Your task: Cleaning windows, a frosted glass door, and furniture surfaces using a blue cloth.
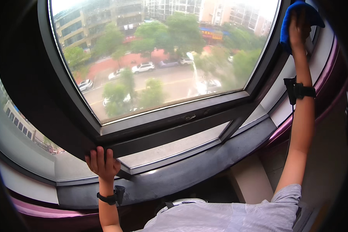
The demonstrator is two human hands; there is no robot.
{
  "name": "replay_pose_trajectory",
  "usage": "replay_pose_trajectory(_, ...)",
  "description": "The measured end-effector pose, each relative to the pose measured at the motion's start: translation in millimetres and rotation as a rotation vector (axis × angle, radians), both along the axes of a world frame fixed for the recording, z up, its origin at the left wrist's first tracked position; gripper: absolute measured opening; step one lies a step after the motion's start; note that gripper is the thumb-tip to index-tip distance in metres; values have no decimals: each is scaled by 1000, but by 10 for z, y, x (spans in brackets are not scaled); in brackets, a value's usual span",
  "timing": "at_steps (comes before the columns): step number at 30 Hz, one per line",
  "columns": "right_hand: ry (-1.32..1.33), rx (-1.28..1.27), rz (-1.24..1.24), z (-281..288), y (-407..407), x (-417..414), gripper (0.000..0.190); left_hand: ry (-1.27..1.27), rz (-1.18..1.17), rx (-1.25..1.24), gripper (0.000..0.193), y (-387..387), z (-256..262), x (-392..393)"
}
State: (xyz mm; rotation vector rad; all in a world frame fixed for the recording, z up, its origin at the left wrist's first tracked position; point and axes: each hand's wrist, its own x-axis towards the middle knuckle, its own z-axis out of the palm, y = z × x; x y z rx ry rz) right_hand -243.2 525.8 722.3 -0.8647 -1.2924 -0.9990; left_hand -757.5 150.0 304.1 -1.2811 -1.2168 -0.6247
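A bright blue cloth [286, 32] is bunched under my right hand [299, 30], high on the right. The fingers press it to the dark right edge of the window sash, and the cloth hides part of that edge. My left hand [103, 163] holds the lower left corner of the window sash [174, 136], its fingers laid up over the dark frame. The sash stands out from the window opening. Its glass pane [168, 63] has a pale, hazy look. Along the bottom rail sits a small metal fitting [190, 117].
Below the sash runs a grey stone sill [174, 185], with the fixed window frame [177, 161] behind it. Purple curtain fabric [322, 84] hangs at the right, with more pink-purple fabric [46, 209] at lower left. Each forearm wears a black strap with a device [300, 90]; cables hang down.
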Motion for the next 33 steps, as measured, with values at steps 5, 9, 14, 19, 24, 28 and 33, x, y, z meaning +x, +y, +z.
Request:
replay_pose_trajectory(5,79,99,23,-1170,-247,-584,60,-1,-9,0,42,-64,15,-26)
replay_pose_trajectory(9,45,-46,9,-2428,-479,-536,60,-90,-36,-10,43,-5,-55,18)
replay_pose_trajectory(14,187,-423,334,-3915,-1006,-804,58,-123,-40,-93,47,4,-381,85)
replay_pose_trajectory(19,-248,-476,375,-4016,-1754,-1499,66,-282,-172,-329,49,-185,-471,354)
replay_pose_trajectory(24,-348,-419,455,-3381,-2348,-2317,77,-489,-355,-482,52,-620,-430,670)
replay_pose_trajectory(28,-216,-412,479,-3259,-2380,-2450,71,-661,-445,-548,52,-870,-528,1035)
replay_pose_trajectory(33,-248,-235,647,-3356,-2095,-2201,51,-748,-403,-794,54,-1144,-542,1512)
